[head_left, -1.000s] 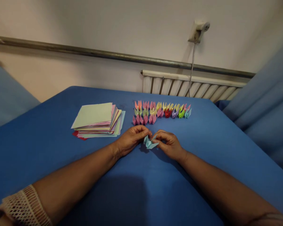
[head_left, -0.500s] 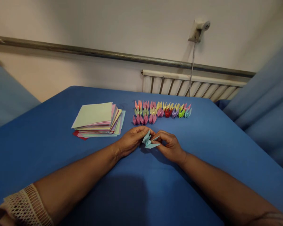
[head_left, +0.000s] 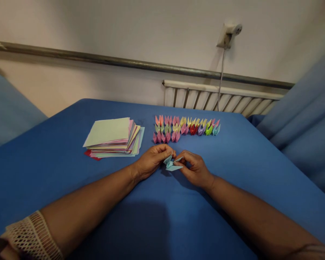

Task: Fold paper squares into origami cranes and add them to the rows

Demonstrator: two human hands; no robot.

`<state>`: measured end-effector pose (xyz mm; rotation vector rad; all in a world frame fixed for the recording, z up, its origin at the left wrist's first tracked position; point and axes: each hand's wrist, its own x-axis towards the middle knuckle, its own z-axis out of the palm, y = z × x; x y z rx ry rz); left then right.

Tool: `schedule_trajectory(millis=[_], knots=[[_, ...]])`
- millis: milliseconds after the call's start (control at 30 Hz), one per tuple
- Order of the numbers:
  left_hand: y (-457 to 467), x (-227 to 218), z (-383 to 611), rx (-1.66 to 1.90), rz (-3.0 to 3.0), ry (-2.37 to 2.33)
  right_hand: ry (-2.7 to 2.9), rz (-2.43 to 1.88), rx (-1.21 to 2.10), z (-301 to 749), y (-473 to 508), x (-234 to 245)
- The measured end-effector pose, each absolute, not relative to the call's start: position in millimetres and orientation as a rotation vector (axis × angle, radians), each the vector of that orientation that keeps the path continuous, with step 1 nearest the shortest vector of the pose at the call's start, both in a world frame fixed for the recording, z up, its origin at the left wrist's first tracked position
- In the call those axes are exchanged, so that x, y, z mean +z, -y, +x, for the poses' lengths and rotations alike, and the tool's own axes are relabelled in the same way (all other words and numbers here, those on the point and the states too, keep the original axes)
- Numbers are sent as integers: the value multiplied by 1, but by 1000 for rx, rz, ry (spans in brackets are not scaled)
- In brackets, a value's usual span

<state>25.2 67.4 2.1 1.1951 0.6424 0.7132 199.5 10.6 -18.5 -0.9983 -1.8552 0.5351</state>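
Observation:
A light blue origami crane [head_left: 171, 165] is held between my two hands, just above the blue table. My left hand [head_left: 151, 160] pinches its left side, thumb and fingers closed at the upper left point. From the right, my right hand [head_left: 196, 168] grips the crane's right side between thumb and forefinger. Part of the paper is hidden behind my fingers. Beyond my hands stand rows of small folded paper cranes [head_left: 184, 129] in pink, yellow, green, red, purple and blue.
A thick stack of coloured paper sheets [head_left: 108, 130] lies left of the cranes on the blue table [head_left: 56, 144]. Behind it are a radiator [head_left: 200, 86], a metal rail [head_left: 124, 63] and a wall socket with a plugged cord [head_left: 226, 36]. Blue curtains [head_left: 306, 119] hang at the right.
The crane's upper left point has tilted lower and to the left under my left fingers. Both hands stay in nearly the same place, still holding it.

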Motion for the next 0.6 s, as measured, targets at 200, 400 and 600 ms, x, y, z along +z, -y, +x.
schedule_trajectory(millis=[200,400,600], knots=[[-69,0,25,701,1212,-643,1872,-996,503,201,-12,-18],[-72,-5,23,696,1256,-650,1940,-1036,489,201,-12,-20],[-72,-6,24,707,1185,-651,1912,-1076,464,202,-14,-21]])
